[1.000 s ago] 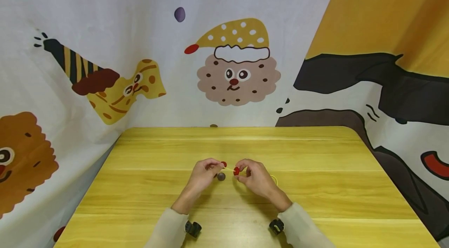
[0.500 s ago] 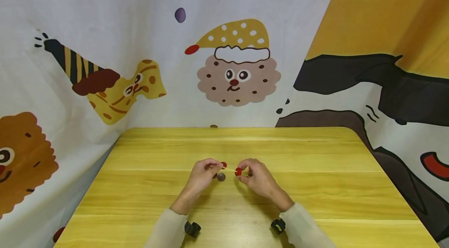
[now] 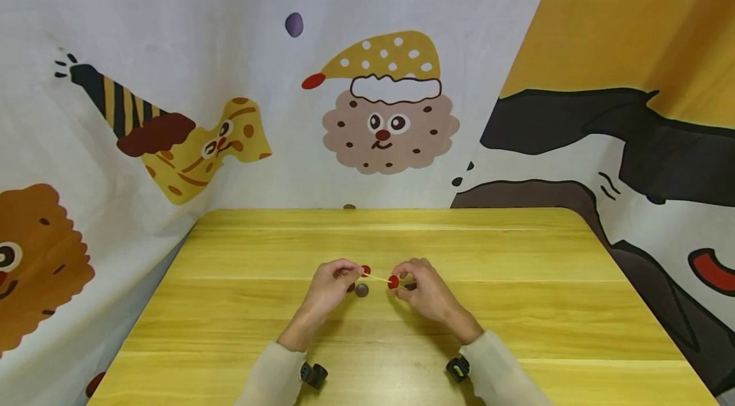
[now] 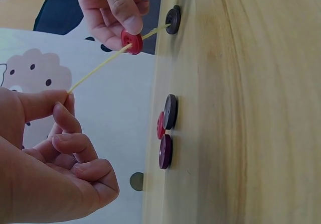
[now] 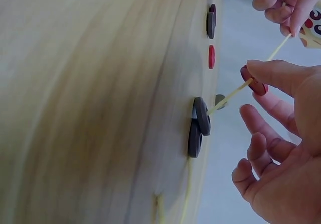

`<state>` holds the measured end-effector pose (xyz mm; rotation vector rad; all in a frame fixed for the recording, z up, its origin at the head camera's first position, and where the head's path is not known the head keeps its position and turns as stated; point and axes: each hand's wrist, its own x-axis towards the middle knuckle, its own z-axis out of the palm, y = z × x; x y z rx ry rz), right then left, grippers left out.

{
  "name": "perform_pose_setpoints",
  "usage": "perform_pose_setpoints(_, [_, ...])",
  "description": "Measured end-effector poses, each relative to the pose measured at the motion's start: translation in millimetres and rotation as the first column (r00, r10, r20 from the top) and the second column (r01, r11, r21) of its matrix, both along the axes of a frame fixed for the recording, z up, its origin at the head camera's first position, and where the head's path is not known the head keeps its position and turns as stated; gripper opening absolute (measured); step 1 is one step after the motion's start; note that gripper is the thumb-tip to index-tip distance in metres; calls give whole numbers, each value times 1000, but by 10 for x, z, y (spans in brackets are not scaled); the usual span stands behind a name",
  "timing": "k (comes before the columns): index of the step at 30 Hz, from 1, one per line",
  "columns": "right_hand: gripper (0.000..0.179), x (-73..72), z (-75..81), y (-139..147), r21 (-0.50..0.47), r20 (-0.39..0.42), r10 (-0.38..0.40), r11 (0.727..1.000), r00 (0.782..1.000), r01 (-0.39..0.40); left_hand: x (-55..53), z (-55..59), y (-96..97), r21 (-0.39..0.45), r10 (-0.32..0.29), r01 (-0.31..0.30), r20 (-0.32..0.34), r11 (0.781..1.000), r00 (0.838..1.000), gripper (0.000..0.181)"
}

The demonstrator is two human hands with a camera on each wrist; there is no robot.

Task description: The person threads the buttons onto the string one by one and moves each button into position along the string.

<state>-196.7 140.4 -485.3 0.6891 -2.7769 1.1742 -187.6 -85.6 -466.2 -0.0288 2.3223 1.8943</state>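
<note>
My left hand (image 3: 330,288) pinches the end of a yellow string (image 4: 95,72) between thumb and forefinger. Threaded on that string is a red button (image 4: 131,42), which my right hand (image 3: 427,291) pinches by its edge. Between the two hands the string runs straight. Past the red button it slopes down to two dark buttons (image 5: 202,116) that lean together on the table in the right wrist view, also on the string. Below my left hand lie a loose dark grey button (image 4: 171,112), another red button (image 4: 160,125) and a maroon button (image 4: 165,151).
The wooden table (image 3: 367,342) reaches back to a white cloth (image 3: 275,157) printed with cartoon figures. More yellow string (image 5: 159,206) lies on the wood on the right hand's side. Small black devices (image 3: 314,375) are worn at both wrists.
My right hand has moved a little to the right with the red button, so more string shows between the hands. The left hand has hardly moved; the loose buttons lie as before.
</note>
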Motion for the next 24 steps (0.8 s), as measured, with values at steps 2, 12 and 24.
perform_pose_setpoints(2, [24,-6,-7,10,8,-2,-1,1000,1000,1,0,-3,-2,2,-3,3,0,1000,1000,23])
perform_pose_setpoints(12, [22,-13,-43,56,16,49,4,1000,999,-5,23,10,-15,5,-6,6,-8,1000,1000,24])
perform_pose_setpoints(24, [21,-3,-52,70,43,85,-25,999,996,22,15,-1,-27,6,-12,12,-7,1000,1000,23])
